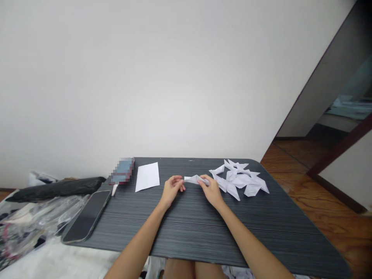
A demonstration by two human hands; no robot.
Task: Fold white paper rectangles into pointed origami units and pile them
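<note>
Above the dark table, both my hands are at a narrow folded white paper (pixel 192 179). My right hand (pixel 212 190) pinches its right part between thumb and fingers. At its left end, my left hand (pixel 171 189) has curled fingers, with thumb and forefinger closed at the tip. Just right of my right hand lies a loose heap of folded white paper pieces (pixel 240 180), pointed and overlapping. A flat white sheet of paper (pixel 147 177) rests to the left of my left hand.
The dark wood-grain table (pixel 200 228) stands against a white wall (pixel 186 77). A smartphone (pixel 87 217) lies at its left edge, and a blurred-out box-like item (pixel 122 171) sits behind it. Plastic bags (pixel 55 211) and a long black bundle (pixel 58 189) lie further left.
</note>
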